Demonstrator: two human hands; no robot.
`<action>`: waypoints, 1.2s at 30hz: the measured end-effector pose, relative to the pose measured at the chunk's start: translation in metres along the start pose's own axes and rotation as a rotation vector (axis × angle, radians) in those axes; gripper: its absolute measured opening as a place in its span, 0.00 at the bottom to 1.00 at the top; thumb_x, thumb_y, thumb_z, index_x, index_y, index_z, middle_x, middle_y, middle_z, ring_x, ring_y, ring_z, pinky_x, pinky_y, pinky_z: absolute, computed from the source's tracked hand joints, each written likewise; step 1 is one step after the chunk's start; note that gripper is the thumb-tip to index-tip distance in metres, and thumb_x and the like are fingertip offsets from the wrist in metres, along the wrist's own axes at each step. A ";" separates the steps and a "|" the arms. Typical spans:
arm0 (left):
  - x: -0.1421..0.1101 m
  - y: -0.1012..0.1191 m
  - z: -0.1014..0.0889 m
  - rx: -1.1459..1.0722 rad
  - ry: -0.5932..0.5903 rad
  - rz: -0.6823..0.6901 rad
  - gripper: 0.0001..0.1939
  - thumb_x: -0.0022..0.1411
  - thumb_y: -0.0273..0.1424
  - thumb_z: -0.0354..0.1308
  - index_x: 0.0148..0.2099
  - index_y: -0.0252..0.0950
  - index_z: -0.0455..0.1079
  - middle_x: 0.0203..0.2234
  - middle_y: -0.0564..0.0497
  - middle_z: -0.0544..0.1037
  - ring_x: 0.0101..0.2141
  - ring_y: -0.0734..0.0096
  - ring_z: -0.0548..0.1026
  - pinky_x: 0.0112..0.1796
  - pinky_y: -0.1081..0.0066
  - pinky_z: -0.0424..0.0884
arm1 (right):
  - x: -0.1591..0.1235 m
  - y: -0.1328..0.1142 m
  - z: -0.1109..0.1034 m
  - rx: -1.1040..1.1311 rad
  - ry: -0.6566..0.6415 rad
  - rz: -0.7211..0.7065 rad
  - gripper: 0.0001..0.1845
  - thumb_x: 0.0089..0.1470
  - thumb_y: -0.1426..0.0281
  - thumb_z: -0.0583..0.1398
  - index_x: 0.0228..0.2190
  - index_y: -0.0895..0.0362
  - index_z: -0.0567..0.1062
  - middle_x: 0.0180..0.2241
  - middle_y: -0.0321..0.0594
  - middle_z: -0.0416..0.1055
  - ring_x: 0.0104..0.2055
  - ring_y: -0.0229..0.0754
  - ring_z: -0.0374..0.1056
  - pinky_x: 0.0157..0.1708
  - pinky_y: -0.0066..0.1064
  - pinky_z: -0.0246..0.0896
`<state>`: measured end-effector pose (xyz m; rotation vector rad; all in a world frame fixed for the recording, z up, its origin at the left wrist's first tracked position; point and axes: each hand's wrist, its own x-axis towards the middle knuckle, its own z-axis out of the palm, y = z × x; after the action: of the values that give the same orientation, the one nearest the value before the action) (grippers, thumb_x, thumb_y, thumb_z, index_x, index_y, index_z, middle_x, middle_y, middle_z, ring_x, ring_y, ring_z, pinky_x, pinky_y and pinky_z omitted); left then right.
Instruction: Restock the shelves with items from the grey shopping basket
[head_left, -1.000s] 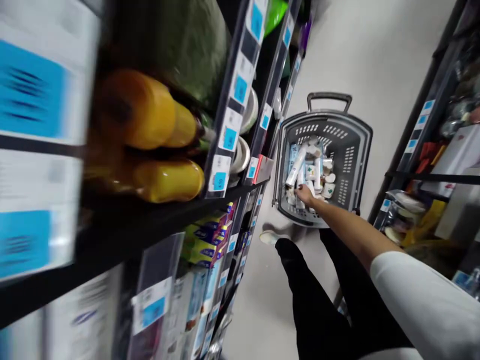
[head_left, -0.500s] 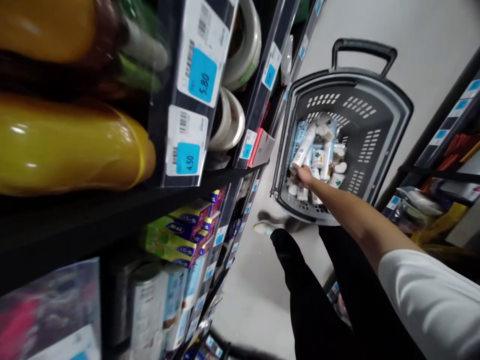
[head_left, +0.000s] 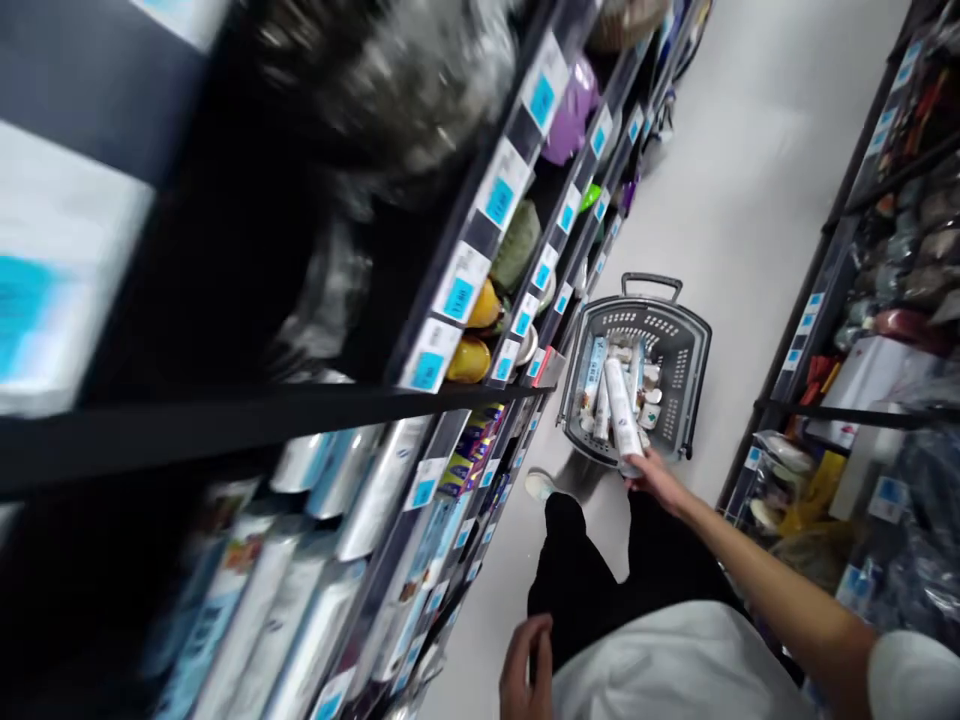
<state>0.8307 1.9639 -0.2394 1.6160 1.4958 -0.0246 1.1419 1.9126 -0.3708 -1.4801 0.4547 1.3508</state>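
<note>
My right hand (head_left: 660,478) is closed around the lower end of a long white roll (head_left: 621,405) in clear wrap, which slants over the near side of the grey basket (head_left: 694,350). Beneath the roll, the basket holds a blue-and-white package (head_left: 594,370), more white rolls and several small white packs with green marks. My left hand (head_left: 527,665) hangs by my side at the bottom edge, fingers loosely bent and a gap by the thumb, with nothing seen in it.
Shelves with blue price tags (head_left: 459,297) line my left side. Similar white rolls (head_left: 382,490) stand on a lower shelf there. Another shelf (head_left: 832,410) of bagged goods runs along the right. Grey aisle floor (head_left: 772,170) stretches beyond the basket.
My right hand has drawn the white roll up from the basket's contents toward me. The view has pulled back, and my left hand has come into sight.
</note>
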 end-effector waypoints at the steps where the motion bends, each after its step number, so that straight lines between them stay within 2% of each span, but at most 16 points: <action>1: 0.004 0.007 -0.005 -0.013 -0.014 0.038 0.22 0.65 0.52 0.54 0.42 0.41 0.79 0.41 0.44 0.82 0.44 0.54 0.81 0.47 0.58 0.78 | -0.022 0.000 -0.001 -0.040 0.012 -0.025 0.14 0.49 0.64 0.62 0.37 0.53 0.66 0.24 0.33 0.70 0.20 0.37 0.64 0.19 0.27 0.57; 3: 0.010 0.022 -0.017 0.002 -0.051 0.129 0.22 0.67 0.50 0.53 0.44 0.39 0.79 0.43 0.43 0.82 0.46 0.55 0.80 0.49 0.56 0.77 | -0.065 -0.004 -0.005 -0.116 0.031 -0.088 0.15 0.47 0.61 0.63 0.35 0.52 0.68 0.23 0.32 0.68 0.20 0.39 0.63 0.18 0.28 0.55; 5: 0.016 0.037 -0.028 0.019 -0.059 0.247 0.20 0.69 0.46 0.51 0.45 0.38 0.78 0.43 0.42 0.81 0.46 0.56 0.80 0.50 0.55 0.77 | -0.104 -0.012 -0.011 -0.275 0.049 -0.233 0.15 0.46 0.58 0.63 0.35 0.52 0.71 0.25 0.34 0.71 0.24 0.42 0.65 0.21 0.31 0.59; 8: 0.022 0.055 -0.044 0.038 -0.059 0.471 0.16 0.72 0.38 0.49 0.48 0.38 0.76 0.44 0.42 0.80 0.47 0.60 0.78 0.51 0.58 0.76 | -0.159 -0.028 -0.021 -0.641 0.035 -0.548 0.20 0.50 0.54 0.62 0.40 0.54 0.77 0.35 0.40 0.78 0.36 0.50 0.72 0.36 0.40 0.69; 10: 0.026 0.066 -0.055 0.075 -0.006 0.633 0.14 0.73 0.34 0.48 0.50 0.38 0.75 0.45 0.42 0.79 0.49 0.62 0.77 0.52 0.59 0.74 | -0.190 -0.040 -0.024 -0.810 -0.018 -0.702 0.26 0.54 0.52 0.61 0.48 0.56 0.77 0.42 0.44 0.80 0.40 0.53 0.74 0.42 0.43 0.70; 12: 0.029 0.075 -0.068 0.136 0.104 0.776 0.13 0.73 0.30 0.49 0.53 0.38 0.72 0.48 0.41 0.76 0.52 0.62 0.74 0.54 0.59 0.73 | -0.216 -0.052 -0.022 -0.901 -0.091 -0.820 0.28 0.59 0.53 0.60 0.54 0.55 0.75 0.48 0.46 0.79 0.43 0.53 0.75 0.43 0.43 0.72; 17: 0.031 0.090 -0.109 0.261 0.397 0.971 0.18 0.70 0.26 0.55 0.60 0.37 0.65 0.56 0.37 0.68 0.57 0.57 0.66 0.57 0.54 0.68 | -0.256 -0.076 0.005 -1.069 -0.277 -1.192 0.27 0.63 0.62 0.60 0.62 0.48 0.69 0.56 0.46 0.74 0.55 0.53 0.73 0.54 0.44 0.71; 21: 0.035 0.092 -0.150 0.299 0.503 1.026 0.20 0.69 0.28 0.57 0.62 0.37 0.64 0.57 0.37 0.67 0.58 0.54 0.65 0.59 0.50 0.66 | -0.264 -0.086 0.034 -1.141 -0.337 -1.456 0.28 0.62 0.68 0.62 0.62 0.44 0.68 0.55 0.47 0.74 0.55 0.52 0.73 0.54 0.43 0.72; 23: 0.037 0.093 -0.170 0.288 0.474 1.015 0.19 0.70 0.31 0.56 0.62 0.38 0.65 0.56 0.38 0.69 0.59 0.54 0.65 0.60 0.49 0.65 | -0.263 -0.089 0.046 -1.181 -0.361 -1.552 0.30 0.61 0.70 0.62 0.63 0.43 0.67 0.57 0.48 0.72 0.56 0.53 0.72 0.53 0.43 0.73; 24: 0.038 0.093 -0.180 0.286 0.422 1.001 0.20 0.71 0.33 0.55 0.63 0.39 0.64 0.57 0.38 0.69 0.59 0.53 0.65 0.61 0.49 0.64 | -0.263 -0.090 0.051 -1.208 -0.383 -1.600 0.31 0.61 0.72 0.61 0.63 0.43 0.66 0.58 0.49 0.71 0.57 0.53 0.72 0.53 0.44 0.73; 29: 0.036 0.093 -0.215 0.414 -0.020 0.973 0.29 0.70 0.46 0.54 0.68 0.41 0.61 0.61 0.40 0.69 0.61 0.54 0.66 0.63 0.52 0.62 | -0.269 -0.092 0.082 -1.396 -0.533 -1.907 0.36 0.60 0.82 0.56 0.66 0.46 0.64 0.59 0.51 0.69 0.58 0.53 0.69 0.51 0.46 0.73; 31: 0.034 0.088 -0.222 0.472 -0.138 0.950 0.31 0.69 0.48 0.55 0.68 0.42 0.61 0.60 0.42 0.72 0.59 0.54 0.69 0.61 0.53 0.64 | -0.275 -0.093 0.096 -1.450 -0.604 -1.981 0.37 0.59 0.85 0.54 0.65 0.48 0.65 0.59 0.50 0.70 0.57 0.54 0.68 0.50 0.46 0.73; 33: 0.034 0.079 -0.226 0.506 -0.180 0.915 0.31 0.68 0.49 0.56 0.67 0.41 0.62 0.59 0.42 0.74 0.58 0.54 0.71 0.59 0.55 0.66 | -0.279 -0.094 0.110 -1.443 -0.665 -2.029 0.34 0.60 0.85 0.53 0.64 0.52 0.67 0.57 0.51 0.71 0.58 0.54 0.67 0.50 0.46 0.73; 36: 0.035 0.062 -0.232 0.534 -0.120 0.908 0.30 0.69 0.49 0.54 0.65 0.37 0.64 0.58 0.40 0.74 0.57 0.54 0.72 0.58 0.57 0.66 | -0.280 -0.090 0.130 -1.381 -0.712 -2.069 0.26 0.63 0.81 0.56 0.61 0.56 0.69 0.55 0.53 0.72 0.62 0.56 0.64 0.53 0.47 0.72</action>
<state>0.7655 2.1409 -0.0861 2.5461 0.5701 -0.0115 1.0683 1.9616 -0.0618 -1.1391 -2.2424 0.0441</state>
